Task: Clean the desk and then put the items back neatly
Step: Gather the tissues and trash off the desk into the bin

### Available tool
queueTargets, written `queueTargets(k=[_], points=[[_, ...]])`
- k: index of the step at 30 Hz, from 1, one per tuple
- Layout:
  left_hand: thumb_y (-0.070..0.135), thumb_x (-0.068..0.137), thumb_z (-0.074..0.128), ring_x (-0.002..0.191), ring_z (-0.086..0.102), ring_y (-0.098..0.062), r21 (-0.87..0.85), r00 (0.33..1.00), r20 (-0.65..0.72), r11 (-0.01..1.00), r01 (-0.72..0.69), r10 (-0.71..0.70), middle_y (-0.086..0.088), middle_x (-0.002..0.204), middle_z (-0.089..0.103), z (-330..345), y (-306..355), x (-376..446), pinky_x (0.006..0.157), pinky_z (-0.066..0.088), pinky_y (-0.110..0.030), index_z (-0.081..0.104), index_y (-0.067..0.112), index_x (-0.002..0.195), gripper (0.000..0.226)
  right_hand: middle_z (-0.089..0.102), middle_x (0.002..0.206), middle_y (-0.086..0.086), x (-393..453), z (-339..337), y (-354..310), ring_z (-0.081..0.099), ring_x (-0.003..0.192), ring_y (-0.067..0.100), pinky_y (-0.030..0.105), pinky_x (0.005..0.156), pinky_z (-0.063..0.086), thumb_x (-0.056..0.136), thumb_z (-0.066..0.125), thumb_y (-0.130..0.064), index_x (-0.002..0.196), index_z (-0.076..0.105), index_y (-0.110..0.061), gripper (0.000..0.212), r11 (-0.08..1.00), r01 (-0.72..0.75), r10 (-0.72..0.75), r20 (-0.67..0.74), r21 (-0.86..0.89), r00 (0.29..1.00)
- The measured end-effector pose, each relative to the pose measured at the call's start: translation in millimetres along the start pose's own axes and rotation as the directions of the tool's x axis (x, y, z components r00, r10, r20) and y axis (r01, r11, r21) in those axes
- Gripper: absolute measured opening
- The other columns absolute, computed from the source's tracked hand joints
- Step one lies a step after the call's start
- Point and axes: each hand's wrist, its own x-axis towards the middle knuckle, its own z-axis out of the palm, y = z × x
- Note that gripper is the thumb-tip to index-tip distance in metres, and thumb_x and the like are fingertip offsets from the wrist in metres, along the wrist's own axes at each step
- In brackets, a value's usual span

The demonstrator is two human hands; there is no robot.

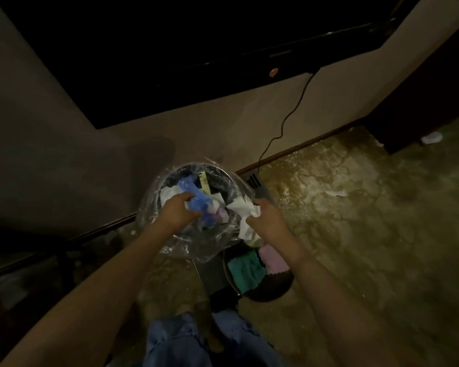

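Two hands reach down over a round bin (224,181) lined with a clear, crinkled plastic bag (154,205), standing on the floor against the wall. Left hand (176,211) curls around a crumpled blue wrapper (196,205) inside the bin; right hand (266,217) pinches a wad of white tissue paper (243,215) at the rim. Dim light blurs the rest of the rubbish. Behind the right forearm sit folded teal and pink cloths (249,270) in a dark bowl, partly hidden. A black cable (284,125) trails down the wall to the mottled stone floor (355,207).
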Motion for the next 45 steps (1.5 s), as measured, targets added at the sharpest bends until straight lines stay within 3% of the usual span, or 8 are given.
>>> queueTargets(k=[13, 17, 21, 26, 33, 37, 41, 45], points=[[0.016, 0.082, 0.071, 0.098, 0.059, -0.017, -0.100, 0.966, -0.136, 0.973, 0.206, -0.219, -0.002, 0.101, 0.062, -1.6, -22.2, -18.8, 0.077, 0.040, -0.019, 0.061, 0.012, 0.116, 0.035, 0.052, 0.130, 0.021, 84.8, 57.4, -43.4, 0.050, 0.120, 0.035, 0.034, 0.094, 0.042, 0.089, 0.055, -0.008, 0.130, 0.046, 0.000, 0.043, 0.941, 0.251, -0.187, 0.268, -0.229, 0.945], [0.021, 0.085, 0.068, 0.076, 0.054, -0.004, -0.163, 0.944, -0.191, 0.957, 0.240, -0.269, 0.011, 0.085, 0.054, 7.5, -28.5, -36.4, 0.062, 0.037, -0.013, 0.057, 0.023, 0.099, 0.017, 0.056, 0.124, 0.022, 105.5, 85.6, -22.3, 0.056, 0.112, 0.035, 0.035, 0.088, 0.045, 0.093, 0.055, -0.017, 0.124, 0.052, 0.000, 0.035, 0.885, 0.306, -0.145, 0.419, -0.349, 0.896], [0.020, 0.088, 0.065, 0.073, 0.052, 0.000, -0.231, 0.925, -0.211, 0.935, 0.268, -0.317, 0.009, 0.088, 0.055, 15.8, -32.2, -54.8, 0.061, 0.038, -0.011, 0.060, 0.016, 0.106, 0.019, 0.049, 0.135, 0.021, 104.8, 101.4, -14.8, 0.049, 0.121, 0.035, 0.035, 0.096, 0.041, 0.087, 0.067, -0.028, 0.137, 0.038, -0.001, 0.064, 0.869, 0.342, -0.093, 0.560, -0.358, 0.823], [0.018, 0.086, 0.067, 0.093, 0.057, -0.012, -0.252, 0.911, -0.239, 0.928, 0.275, -0.336, 0.001, 0.102, 0.059, 12.0, -32.3, -72.6, 0.075, 0.042, -0.021, 0.062, 0.011, 0.113, 0.028, 0.034, 0.142, 0.021, 90.2, 83.9, -24.9, 0.034, 0.131, 0.038, 0.045, 0.106, 0.035, 0.072, 0.080, -0.039, 0.142, 0.029, -0.007, 0.092, 0.868, 0.373, -0.175, 0.501, -0.329, 0.848], [0.018, 0.087, 0.065, 0.100, 0.056, -0.012, -0.263, 0.925, -0.285, 0.949, 0.176, -0.251, -0.002, 0.117, 0.060, -1.6, -37.1, -104.7, 0.081, 0.045, -0.021, 0.058, 0.012, 0.124, 0.038, 0.040, 0.139, 0.018, 55.3, 53.3, -54.8, 0.038, 0.128, 0.035, 0.040, 0.102, 0.036, 0.075, 0.078, -0.031, 0.138, 0.038, -0.005, 0.079, 0.800, 0.490, -0.327, 0.431, -0.347, 0.841], [0.018, 0.087, 0.066, 0.084, 0.055, -0.004, -0.330, 0.895, -0.322, 0.922, 0.201, -0.310, 0.004, 0.108, 0.059, -8.4, -66.9, -158.7, 0.068, 0.045, -0.015, 0.058, 0.016, 0.122, 0.036, 0.038, 0.142, 0.015, -0.3, 77.0, -79.7, 0.037, 0.131, 0.032, 0.038, 0.104, 0.035, 0.077, 0.077, -0.033, 0.141, 0.035, -0.007, 0.081, 0.729, 0.590, -0.387, 0.503, -0.347, 0.773], [0.016, 0.088, 0.064, 0.107, 0.056, -0.016, -0.361, 0.834, -0.401, 0.902, 0.236, -0.379, -0.002, 0.120, 0.057, -20.6, -122.8, -245.2, 0.085, 0.046, -0.025, 0.055, 0.014, 0.126, 0.039, 0.042, 0.140, 0.012, -83.5, 125.7, -107.8, 0.040, 0.129, 0.027, 0.037, 0.106, 0.036, 0.078, 0.075, -0.036, 0.138, 0.041, -0.011, 0.074, 0.638, 0.702, -0.446, 0.592, -0.315, 0.671], [0.021, 0.088, 0.065, 0.105, 0.055, -0.015, -0.395, 0.791, -0.434, 0.881, 0.262, -0.430, -0.002, 0.122, 0.057, -27.9, -194.2, -350.4, 0.079, 0.042, -0.022, 0.055, 0.014, 0.127, 0.041, 0.044, 0.135, 0.006, -180.9, 192.6, -121.7, 0.041, 0.127, 0.023, 0.034, 0.102, 0.040, 0.079, 0.075, -0.035, 0.135, 0.043, -0.015, 0.068, 0.585, 0.781, -0.470, 0.694, -0.217, 0.545]])
